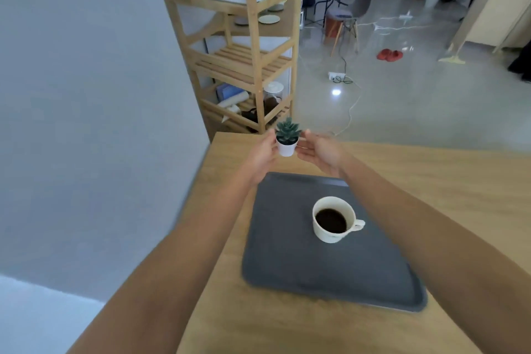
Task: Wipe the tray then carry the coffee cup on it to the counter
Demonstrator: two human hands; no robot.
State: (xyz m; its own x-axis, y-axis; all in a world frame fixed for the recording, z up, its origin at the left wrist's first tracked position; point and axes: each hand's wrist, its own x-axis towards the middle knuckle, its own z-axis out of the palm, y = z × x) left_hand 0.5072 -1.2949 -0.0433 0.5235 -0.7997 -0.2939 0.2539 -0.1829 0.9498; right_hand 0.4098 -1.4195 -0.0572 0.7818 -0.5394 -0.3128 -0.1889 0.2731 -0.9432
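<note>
A dark grey tray (290, 261) lies on the wooden table (431, 181). On the tray stands a white coffee cup (333, 220) full of dark coffee, its handle pointing right. Beyond the tray's far edge, a small succulent in a white pot (286, 139) sits between both hands. My left hand (263, 156) touches the pot's left side. My right hand (319, 152) cups its right side. Whether the pot rests on the table or is lifted is unclear. No cloth is in view.
A grey wall (86, 95) runs along the table's left edge. A wooden shelf rack (244, 46) with bins, plates and jars stands past the table's far corner. Further off, the shiny floor carries cables, a power strip (336, 76), red slippers (389, 54) and chairs.
</note>
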